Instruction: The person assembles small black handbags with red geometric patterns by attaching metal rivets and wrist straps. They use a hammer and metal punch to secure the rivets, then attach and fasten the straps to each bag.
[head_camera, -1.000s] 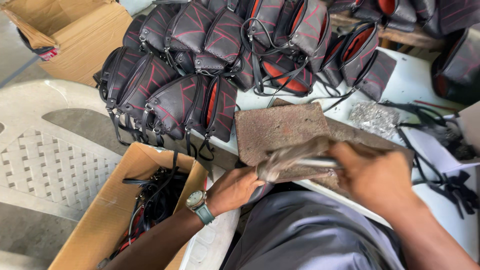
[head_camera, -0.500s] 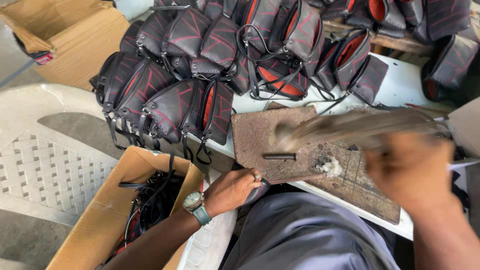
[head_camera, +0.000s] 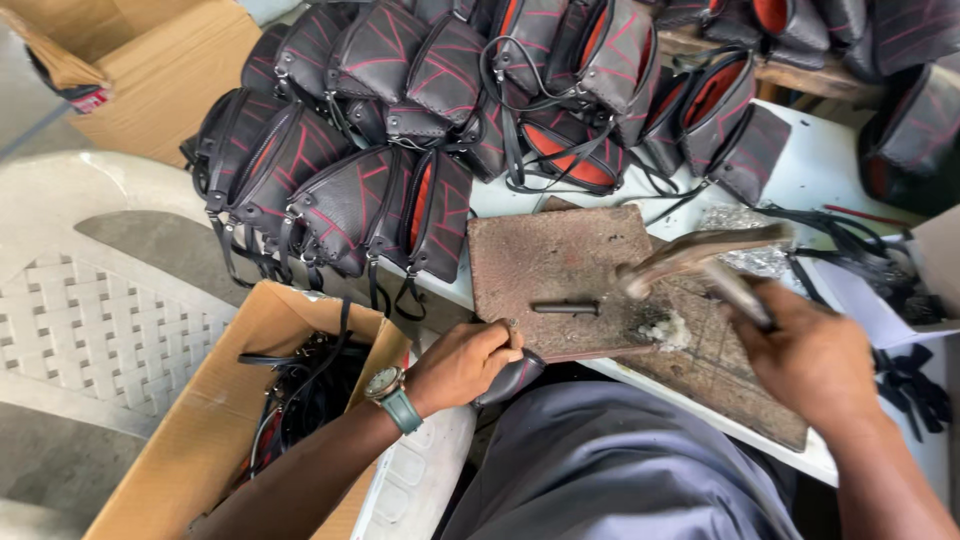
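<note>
That board (head_camera: 560, 265) in the middle looks like rough, worn wood, matt brown and scuffed, with a small dark metal rod (head_camera: 566, 309) lying on it. The hammer (head_camera: 700, 255) at 3 o'clock is blurry but reads as dull metal. Bags (head_camera: 400, 120) at 12 o'clock look like matt black leather with red stitching and orange lining. Cardboard box (head_camera: 215, 430) at 7 o'clock is plain matt brown; the chair (head_camera: 90, 320) at 9 is white plastic, woven pattern.

Heaped black-and-red bags (head_camera: 400, 150), cardboard box (head_camera: 230, 420) (straps inside), white plastic chair (head_camera: 100, 310).
</note>
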